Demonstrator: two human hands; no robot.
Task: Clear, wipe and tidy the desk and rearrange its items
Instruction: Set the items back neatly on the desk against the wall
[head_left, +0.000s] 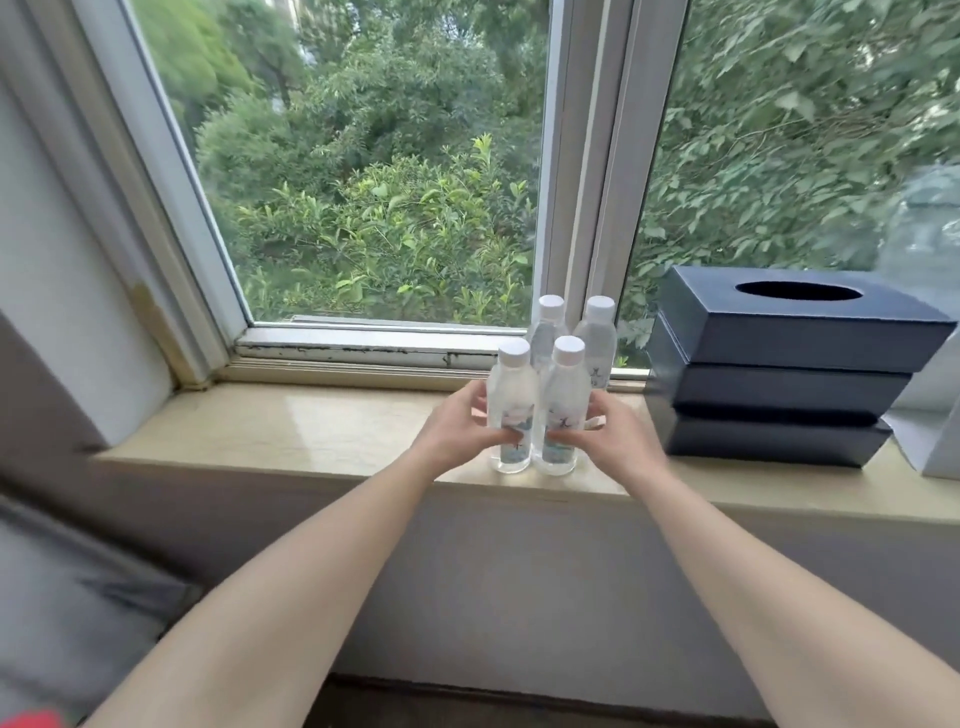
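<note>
One wide-angle head camera looks forward and slightly down, close before the glossy beige stone windowsill (322, 426), facing the white-framed window (576, 208). The left hand (457, 431) and right hand (613, 441) sit near mid-frame, arms entering from the bottom edge.

So we're looking at four little clear water bottles with white caps, all upright in a tight two-by-two bunch on the beige windowsill (311, 426); the front-left bottle (511, 405) is held by the left hand (457, 423), the front-right bottle (563, 405) by the right hand (618, 436); the back-left bottle (548, 327) and back-right bottle (597, 332) stand right behind; labels look pale blue, we think, kinda blurry.
</note>
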